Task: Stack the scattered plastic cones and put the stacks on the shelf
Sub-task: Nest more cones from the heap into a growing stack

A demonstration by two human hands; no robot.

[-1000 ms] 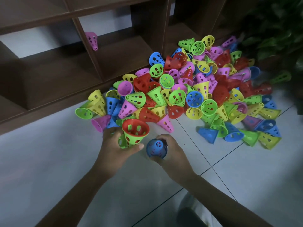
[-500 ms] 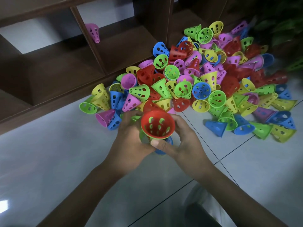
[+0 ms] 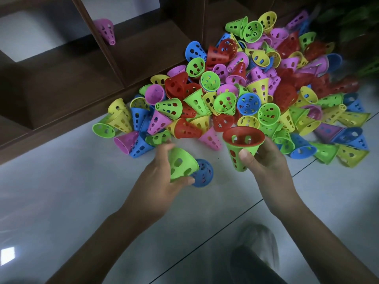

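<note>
A big heap of perforated plastic cones (image 3: 246, 95) in red, green, blue, yellow and pink lies on the tiled floor against a dark wooden shelf (image 3: 67, 83). My right hand (image 3: 268, 160) grips a small stack, a red cone nested in a green one (image 3: 242, 148), wide end up. My left hand (image 3: 162, 177) holds a green cone (image 3: 181, 162) with a blue cone (image 3: 202, 173) nested at its wide end. One pink cone stack (image 3: 105, 30) lies in a shelf compartment.
The shelf has several open compartments along the left and top. Pale floor tiles (image 3: 61, 201) stretch in front of the heap. A green plant (image 3: 352, 19) stands at the top right. My knee (image 3: 256, 261) shows at the bottom.
The two hands were together around the red-topped stack; now they have parted. The right hand carries the red and green stack to the right, the left keeps the green and blue cones.
</note>
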